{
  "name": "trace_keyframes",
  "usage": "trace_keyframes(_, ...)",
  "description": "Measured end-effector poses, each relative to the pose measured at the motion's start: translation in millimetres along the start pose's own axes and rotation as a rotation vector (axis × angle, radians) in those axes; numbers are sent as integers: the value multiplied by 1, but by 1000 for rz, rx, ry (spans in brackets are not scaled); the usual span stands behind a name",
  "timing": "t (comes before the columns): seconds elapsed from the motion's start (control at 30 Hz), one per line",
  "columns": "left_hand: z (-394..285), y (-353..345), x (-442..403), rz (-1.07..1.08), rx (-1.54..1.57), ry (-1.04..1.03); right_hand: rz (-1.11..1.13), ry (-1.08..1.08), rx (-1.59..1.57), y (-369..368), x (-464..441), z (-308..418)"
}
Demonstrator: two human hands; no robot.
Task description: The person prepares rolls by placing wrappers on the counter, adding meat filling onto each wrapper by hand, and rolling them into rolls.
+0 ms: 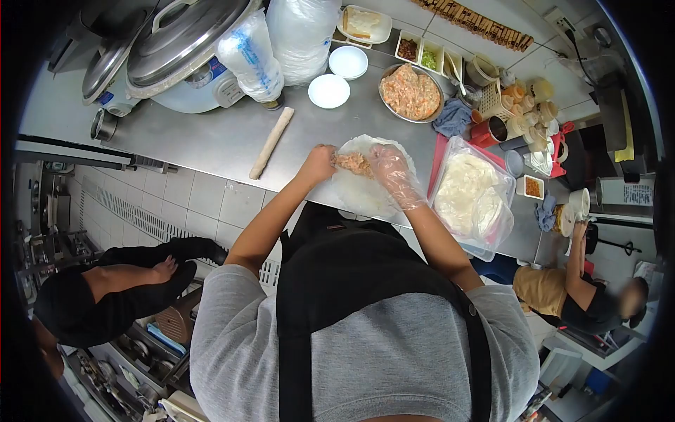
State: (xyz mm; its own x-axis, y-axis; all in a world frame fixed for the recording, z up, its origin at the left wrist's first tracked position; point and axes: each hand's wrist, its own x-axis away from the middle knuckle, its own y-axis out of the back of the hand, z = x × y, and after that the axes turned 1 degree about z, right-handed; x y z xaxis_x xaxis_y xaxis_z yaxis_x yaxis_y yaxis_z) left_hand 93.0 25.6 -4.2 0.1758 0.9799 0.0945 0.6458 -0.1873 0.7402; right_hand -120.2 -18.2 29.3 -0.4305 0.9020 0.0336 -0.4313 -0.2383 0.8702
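Note:
A round, thin white wrapper (pixel 365 195) lies on the steel counter in front of me, with a strip of orange-flecked minced filling (pixel 355 164) across it. My left hand (pixel 321 163) is bare and closed at the filling's left end; what its fingers grip is hidden. In a clear plastic glove, my right hand (pixel 392 167) curls its fingers over the filling's right end. Left of the wrapper lies a long, pale, speckled roll (pixel 272 143). A metal bowl (pixel 439 112) heaped with the same filling stands behind. On the right, a plastic tub (pixel 437 204) holds pale wrappers or dough.
Behind are two white bowls (pixel 329 91), plastic-wrapped stacks (pixel 302 42) and large lidded pots (pixel 186 53). Sauce bottles (pixel 534 119), a blue cloth (pixel 453 118) and a red container (pixel 489 131) crowd the right. One person (pixel 583 288) stands at right, another (pixel 112 288) at left.

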Motion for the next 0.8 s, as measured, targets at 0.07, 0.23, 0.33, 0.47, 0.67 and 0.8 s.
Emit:
trace_keyframes(0.07, 2, -3, 0, -20, 12, 121, -110, 104, -33, -26, 0, -20)
trace_keyframes(0.23, 16, -24, -5, -88, 213, 184, -124, 151, -145, -34, 14, -7)
trace_keyframes(0.33, 17, -32, -6, -127, 306, 175, -214, 212, -100, -35, 20, 1)
trace_keyframes(0.47, 6, -28, -6, -102, 349, 144, -252, 257, -71, -32, 24, 14)
trace_keyframes(0.67, 5, -19, -4, -90, 205, -27, -269, 258, 29, -35, 4, 8)
trace_keyframes(0.8, 9, -19, -6, -149, 230, 101, -248, 279, -104, -58, -13, 10)
